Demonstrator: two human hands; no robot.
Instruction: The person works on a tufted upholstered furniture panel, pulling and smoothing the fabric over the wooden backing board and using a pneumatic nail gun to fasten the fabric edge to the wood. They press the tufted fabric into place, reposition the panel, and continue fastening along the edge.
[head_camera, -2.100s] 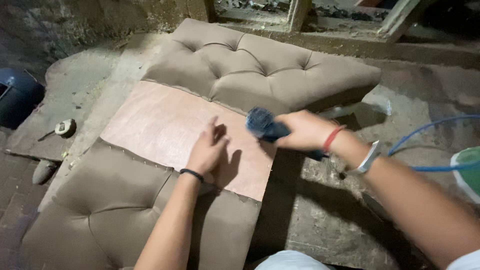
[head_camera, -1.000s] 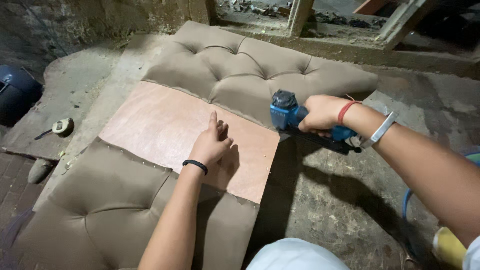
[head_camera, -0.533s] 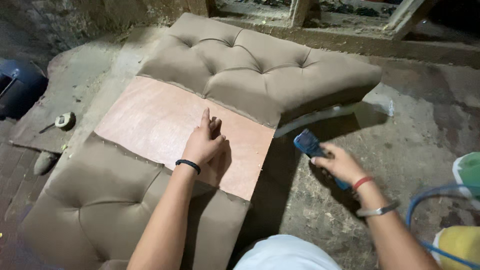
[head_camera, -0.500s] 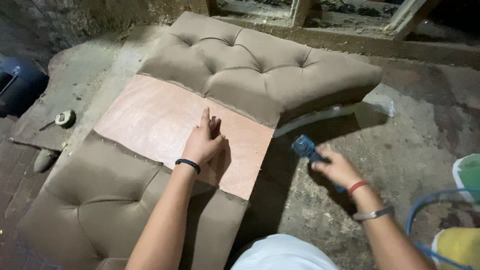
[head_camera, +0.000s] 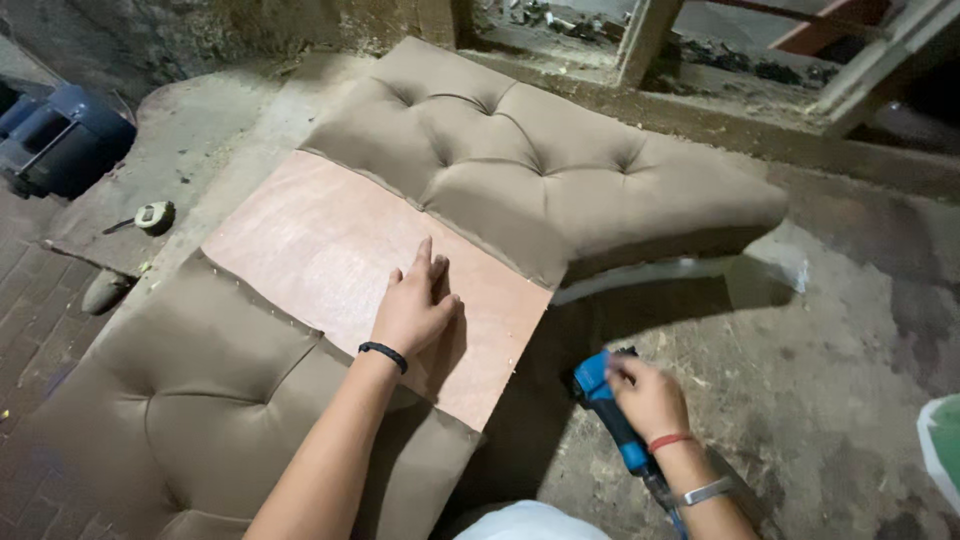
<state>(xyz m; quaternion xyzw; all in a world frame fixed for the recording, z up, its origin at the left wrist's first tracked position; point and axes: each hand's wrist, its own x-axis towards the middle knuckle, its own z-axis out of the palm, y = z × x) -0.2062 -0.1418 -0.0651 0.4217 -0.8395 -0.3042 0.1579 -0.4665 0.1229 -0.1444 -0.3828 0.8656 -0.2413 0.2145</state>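
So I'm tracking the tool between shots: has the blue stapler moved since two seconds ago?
Yes. The blue stapler, gripped by the right hand, has gone from above the plywood panel down off its near right edge to the concrete floor.

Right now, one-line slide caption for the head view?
Left hand flat on plywood panel between tufted cushions; right hand holds blue stapler low beside it.

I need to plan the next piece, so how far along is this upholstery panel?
Looks done: both tufted cushions are covered, with fasteners along the fabric edge at the plywood strip. In hand: the left hand presses flat on the bare plywood; the right hand holds the blue staple gun low, off the panel. Left: the plywood middle is uncovered.
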